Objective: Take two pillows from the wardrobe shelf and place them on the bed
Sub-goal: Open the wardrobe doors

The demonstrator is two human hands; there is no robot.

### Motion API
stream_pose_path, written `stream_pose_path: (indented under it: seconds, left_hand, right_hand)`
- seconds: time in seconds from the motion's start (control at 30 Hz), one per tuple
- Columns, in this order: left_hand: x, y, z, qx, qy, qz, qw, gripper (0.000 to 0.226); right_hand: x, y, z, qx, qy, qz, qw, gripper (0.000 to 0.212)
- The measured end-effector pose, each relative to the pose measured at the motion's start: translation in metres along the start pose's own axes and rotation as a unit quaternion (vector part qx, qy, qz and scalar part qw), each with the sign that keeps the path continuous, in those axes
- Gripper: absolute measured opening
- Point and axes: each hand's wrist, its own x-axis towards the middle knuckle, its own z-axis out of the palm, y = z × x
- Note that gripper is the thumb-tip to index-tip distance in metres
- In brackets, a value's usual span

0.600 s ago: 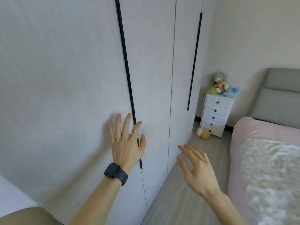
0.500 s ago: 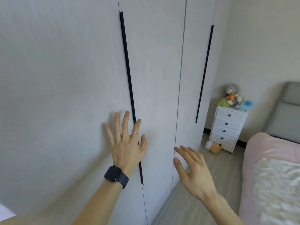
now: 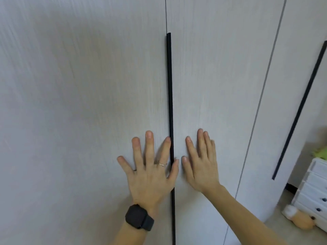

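The pale wood-grain wardrobe [image 3: 79, 103] fills the view, its doors closed. A long black vertical handle strip [image 3: 169, 85] runs down the seam between two doors. My left hand [image 3: 150, 175], with a ring and a dark watch at the wrist, lies flat with fingers spread on the left door, thumb across the strip. My right hand [image 3: 201, 165] lies flat on the right door just beside the strip. Neither hand holds anything. No pillows or shelf are visible; the bed is out of view.
A second black handle strip [image 3: 299, 110] runs down a door further right. At the right edge stands a white chest of drawers [image 3: 313, 191], with a green soft toy [image 3: 321, 152] on top and a tan plush toy [image 3: 299, 219] on the floor.
The view swung left and closer to the wardrobe, so the bed dropped out of sight. My right hand rose from mid-air onto the right door; my left hand stayed by the strip.
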Motion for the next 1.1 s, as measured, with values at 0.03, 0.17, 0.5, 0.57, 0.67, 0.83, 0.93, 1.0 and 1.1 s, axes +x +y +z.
stream_pose_path:
  seconds: [0.03,0.17,0.5,0.57,0.67,0.83,0.93,1.0,1.1]
  left_hand:
    - [-0.001,-0.001,0.003,0.004,0.003,0.004,1.0,0.075]
    - [0.001,0.001,0.005,0.005,0.025,0.007,1.0,0.075]
    - [0.008,0.027,-0.007,-0.014,-0.042,-0.06,0.997,0.02]
    - [0.01,0.034,-0.015,-0.009,-0.068,-0.082,0.994,0.02]
    - [0.016,0.046,-0.03,-0.012,-0.105,-0.122,0.987,0.022]
    - [0.022,0.064,-0.056,0.001,-0.167,-0.161,0.973,0.024]
    - [0.022,0.073,-0.072,-0.004,-0.184,-0.171,0.968,0.022]
    - [0.018,0.076,-0.082,-0.017,-0.188,-0.17,0.967,0.021]
    - [0.005,0.078,-0.101,-0.047,-0.182,-0.169,0.968,0.021]
  right_hand:
    - [0.0,0.006,0.013,0.005,0.023,-0.017,1.0,0.059]
    - [0.002,0.016,0.046,0.032,0.109,-0.037,0.993,0.059]
    - [0.001,0.026,0.061,0.066,0.132,-0.079,0.986,0.061]
    - [0.001,0.028,0.06,0.068,0.115,-0.077,0.988,0.062]
    - [-0.001,0.028,0.053,0.071,0.077,-0.075,0.992,0.063]
    - [-0.003,0.033,0.034,0.079,-0.001,-0.07,0.994,0.065]
    - [-0.002,0.036,0.016,0.094,-0.055,-0.071,0.992,0.065]
    - [-0.005,0.038,0.004,0.099,-0.098,-0.074,0.987,0.066]
    - [-0.002,0.04,-0.017,0.099,-0.179,-0.064,0.977,0.065]
